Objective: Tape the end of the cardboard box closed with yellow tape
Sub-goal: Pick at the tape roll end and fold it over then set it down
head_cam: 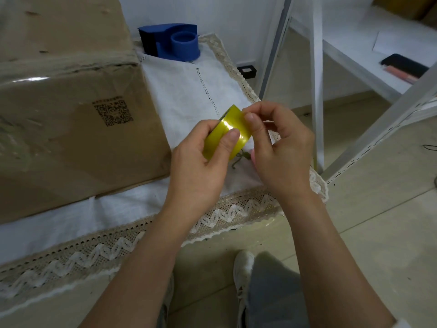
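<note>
Left hand [201,171] grips yellow tape roll [228,133] | right hand [281,147] pinches roll's upper edge | cardboard box [71,110] left on white cloth [189,95] | blue dispenser [172,41] behind

Pale tiled floor [378,221] — white shelving [354,55] (metal-framed)

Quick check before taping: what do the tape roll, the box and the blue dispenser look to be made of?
Tape roll: glossy, translucent yellow plastic film; a bright glare streak crosses it. Box: matte brown cardboard, scuffed, with a printed QR code; a shiny band near its top edge looks like clear tape. Blue dispenser: probably moulded plastic, uniform colour with a dull sheen.
</note>
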Demonstrator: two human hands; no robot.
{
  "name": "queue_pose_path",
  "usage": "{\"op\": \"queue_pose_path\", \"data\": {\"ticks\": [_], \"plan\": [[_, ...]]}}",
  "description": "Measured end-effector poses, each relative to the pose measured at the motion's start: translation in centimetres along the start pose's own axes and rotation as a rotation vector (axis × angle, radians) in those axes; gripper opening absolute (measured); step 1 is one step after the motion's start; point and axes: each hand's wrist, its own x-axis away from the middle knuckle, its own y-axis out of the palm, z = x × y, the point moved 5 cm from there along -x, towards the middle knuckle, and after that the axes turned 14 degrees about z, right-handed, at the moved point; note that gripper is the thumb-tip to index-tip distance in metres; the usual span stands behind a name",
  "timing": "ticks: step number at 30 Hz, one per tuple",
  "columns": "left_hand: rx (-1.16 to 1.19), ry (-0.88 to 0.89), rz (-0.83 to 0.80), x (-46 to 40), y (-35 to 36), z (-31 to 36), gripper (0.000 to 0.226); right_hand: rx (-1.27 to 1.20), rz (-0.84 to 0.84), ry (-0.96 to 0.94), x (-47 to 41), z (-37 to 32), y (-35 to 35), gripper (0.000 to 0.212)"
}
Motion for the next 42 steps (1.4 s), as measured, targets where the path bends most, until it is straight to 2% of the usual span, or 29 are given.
{"op": "queue_pose_path", "data": {"ticks": [8, 12, 16, 19, 23, 27, 33, 42], "plan": [[0.018, -0.042, 0.091, -0.1, 0.2, 0.2, 0.019, -0.041, 0.101, -0.051, 0.4, -0.7, -0.3, 0.009], [-0.032, -0.055, 0.159, -0.6, -0.2, -0.1, 0.019, -0.141, 0.041, 0.014, 0.9, -1.3, 0.2, 0.008], [-0.037, -0.035, 0.172, -0.8, -0.5, -0.4, 0.019, -0.179, -0.023, 0.164, 0.8, -1.2, 0.8, 0.014], [-0.027, -0.015, 0.141, -0.4, -0.2, 0.1, 0.013, -0.217, -0.047, 0.277, 0.4, -0.7, 0.9, 0.015], [0.028, 0.034, 0.055, -0.2, -0.1, 0.6, 0.035, -0.300, -0.067, 0.447, 0.4, -0.1, 1.0, 0.018], [0.014, 0.089, -0.073, -0.1, 0.0, 0.7, 0.033, -0.357, -0.038, 0.584, 0.0, 0.2, 0.8, 0.019], [0.015, 0.072, 0.023, -0.3, -0.1, 0.8, 0.031, -0.397, -0.058, 0.493, 0.1, -0.6, 1.3, 0.018], [0.061, 0.016, 0.035, -0.4, 0.2, 0.7, 0.020, -0.441, -0.136, 0.394, -0.3, -1.4, 0.7, 0.017]]}}
